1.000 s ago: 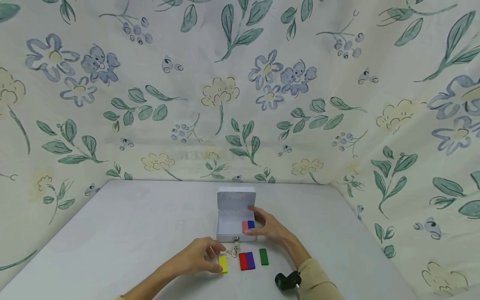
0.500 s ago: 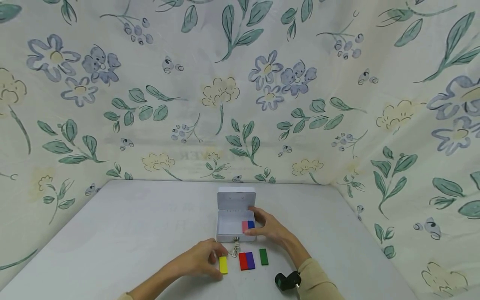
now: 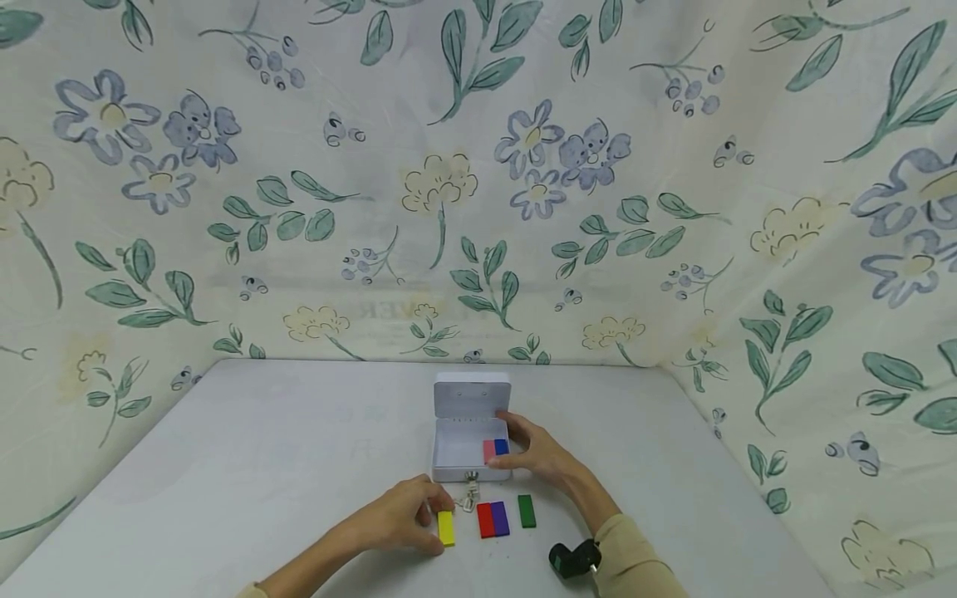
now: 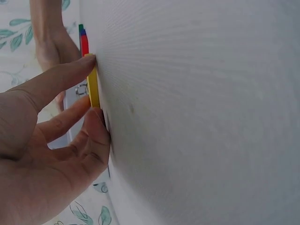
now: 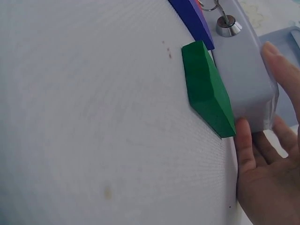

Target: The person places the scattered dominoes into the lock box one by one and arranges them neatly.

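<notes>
A small white metal cash box (image 3: 458, 475) stands with its lid (image 3: 472, 399) raised and a key ring (image 3: 470, 501) hanging from its front lock. Inside, at the right, lie a pink block (image 3: 489, 449) and a blue block (image 3: 501, 447). My left hand (image 3: 399, 517) pinches a yellow block (image 3: 446, 530) by its two ends, thumb at the near end, at the table surface. My right hand (image 3: 544, 454) grips the box's right side, thumb at the front rim and fingers along the outer wall. In front of the box, a red block (image 3: 486, 521) and a purple block (image 3: 500, 519) lie side by side.
A green block (image 3: 527, 512) lies apart, right of the purple one. A black device (image 3: 574, 560) sits by the right sleeve (image 3: 635, 558). The white table (image 3: 314, 432) ends at a floral cloth (image 3: 441, 183) behind and at the sides.
My left fingers have closed in on the yellow block, from hovering beside it to touching both ends. The right hand and the box have stayed in place.
</notes>
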Demonstrator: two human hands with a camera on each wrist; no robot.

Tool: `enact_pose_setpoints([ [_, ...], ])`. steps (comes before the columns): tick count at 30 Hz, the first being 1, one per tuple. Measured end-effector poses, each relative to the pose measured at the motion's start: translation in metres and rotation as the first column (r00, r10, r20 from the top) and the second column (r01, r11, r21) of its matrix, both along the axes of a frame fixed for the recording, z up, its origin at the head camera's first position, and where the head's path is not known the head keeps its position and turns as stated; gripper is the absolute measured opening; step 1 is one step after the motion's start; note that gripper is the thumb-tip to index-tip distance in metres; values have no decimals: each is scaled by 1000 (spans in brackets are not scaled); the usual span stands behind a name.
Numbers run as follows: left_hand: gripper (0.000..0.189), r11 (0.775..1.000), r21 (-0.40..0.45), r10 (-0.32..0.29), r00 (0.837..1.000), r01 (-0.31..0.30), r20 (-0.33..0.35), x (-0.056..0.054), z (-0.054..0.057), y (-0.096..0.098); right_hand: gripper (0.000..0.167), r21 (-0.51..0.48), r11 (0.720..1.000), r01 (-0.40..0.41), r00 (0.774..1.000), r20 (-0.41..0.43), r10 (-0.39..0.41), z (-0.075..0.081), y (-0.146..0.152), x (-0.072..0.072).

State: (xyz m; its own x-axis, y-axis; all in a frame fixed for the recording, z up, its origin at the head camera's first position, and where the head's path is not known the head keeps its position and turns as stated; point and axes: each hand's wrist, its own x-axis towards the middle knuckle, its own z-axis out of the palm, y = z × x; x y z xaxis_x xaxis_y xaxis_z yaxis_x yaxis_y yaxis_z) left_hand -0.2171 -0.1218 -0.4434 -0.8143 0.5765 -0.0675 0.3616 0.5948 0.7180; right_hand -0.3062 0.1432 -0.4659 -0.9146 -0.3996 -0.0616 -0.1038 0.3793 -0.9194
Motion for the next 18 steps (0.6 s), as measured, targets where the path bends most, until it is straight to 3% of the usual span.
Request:
enact_pose_setpoints([
  [18, 41, 1000, -26, -18, 998, 17, -54, 0, -1, 2, 90, 16, 1000, 4, 1000, -28, -4, -2, 0, -1],
])
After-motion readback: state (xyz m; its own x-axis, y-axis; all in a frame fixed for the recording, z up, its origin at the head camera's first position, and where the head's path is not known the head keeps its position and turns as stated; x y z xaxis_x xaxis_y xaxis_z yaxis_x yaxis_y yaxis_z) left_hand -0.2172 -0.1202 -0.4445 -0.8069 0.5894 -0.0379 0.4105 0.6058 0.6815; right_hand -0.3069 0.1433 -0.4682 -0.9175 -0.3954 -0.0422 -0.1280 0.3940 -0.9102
